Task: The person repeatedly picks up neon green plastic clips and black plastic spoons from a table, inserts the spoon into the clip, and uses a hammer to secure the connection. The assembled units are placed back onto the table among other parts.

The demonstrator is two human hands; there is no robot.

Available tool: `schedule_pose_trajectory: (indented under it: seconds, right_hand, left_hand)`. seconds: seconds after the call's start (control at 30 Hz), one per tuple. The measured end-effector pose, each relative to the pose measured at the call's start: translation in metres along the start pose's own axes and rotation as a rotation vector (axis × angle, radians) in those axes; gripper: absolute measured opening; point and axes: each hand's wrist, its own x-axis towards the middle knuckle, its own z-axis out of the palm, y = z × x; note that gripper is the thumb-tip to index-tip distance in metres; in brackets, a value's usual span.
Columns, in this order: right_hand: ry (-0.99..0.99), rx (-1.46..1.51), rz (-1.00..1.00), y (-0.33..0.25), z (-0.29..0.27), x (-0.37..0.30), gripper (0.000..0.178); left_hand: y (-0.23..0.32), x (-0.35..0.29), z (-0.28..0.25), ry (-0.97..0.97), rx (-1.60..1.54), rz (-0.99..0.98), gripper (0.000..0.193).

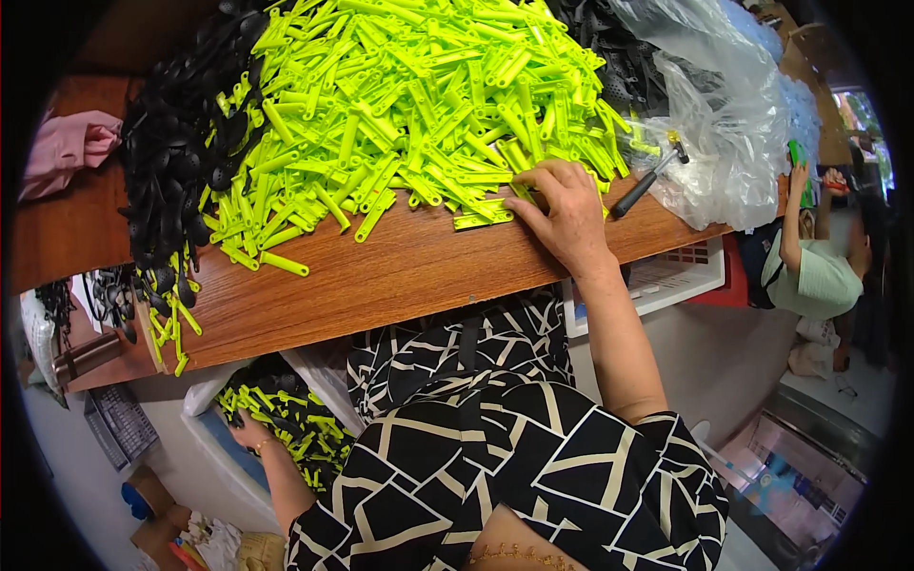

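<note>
A large heap of lime-green plastic handles (pixel 419 105) covers the wooden table (pixel 381 285). At the heap's near right edge my right hand (pixel 566 209) is bent over the pieces. Its thumb and fingers close at the end of a flat green handle (pixel 484 220) near the table edge; the other fingertips are partly hidden. Low on the left, my left hand (pixel 250 433) reaches into a bin (pixel 228 452) beside my lap. That bin holds mixed black and lime-green parts (pixel 300 428). My left fingers are lost among them, so their grip does not show.
Black perforated plastic pieces (pixel 167 152) lie piled left of the heap, some hanging over the table edge. A dark-handled tool (pixel 638 190) lies right of my right hand, beside clear plastic bags (pixel 733 124). A white crate (pixel 666 285) sits below. Another person (pixel 819 266) works at far right.
</note>
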Motion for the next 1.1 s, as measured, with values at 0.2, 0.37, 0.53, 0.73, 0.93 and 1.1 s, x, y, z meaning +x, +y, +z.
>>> schedule_pose_trajectory:
  seconds: [0.2, 0.37, 0.53, 0.73, 0.93, 1.1]
  right_hand:
    - [0.091, -0.080, 0.022, 0.006, 0.005, -0.004, 0.027]
    - [0.107, 0.012, -0.138, -0.006, -0.002, -0.017, 0.033]
    - [-0.031, 0.047, -0.178, -0.048, 0.005, -0.004, 0.026]
    - [0.049, 0.104, -0.191, -0.047, 0.023, -0.002, 0.026]
    - [0.061, 0.354, -0.236, -0.041, 0.026, -0.010, 0.038]
    - [0.017, 0.346, -0.207, -0.042, 0.028, -0.005, 0.035]
  left_hand:
    - [0.226, -0.066, -0.073, 0.133, -0.500, 0.628, 0.055]
    - [0.331, -0.121, -0.083, -0.025, -0.541, 1.052, 0.046]
    - [0.375, -0.146, -0.079, -0.120, -0.326, 1.247, 0.044]
    - [0.399, -0.127, -0.055, -0.233, -0.383, 1.201, 0.038]
    - [0.483, -0.113, -0.044, -0.168, -0.302, 1.251, 0.041]
    - [0.541, -0.115, -0.022, -0.098, -0.218, 1.434, 0.023]
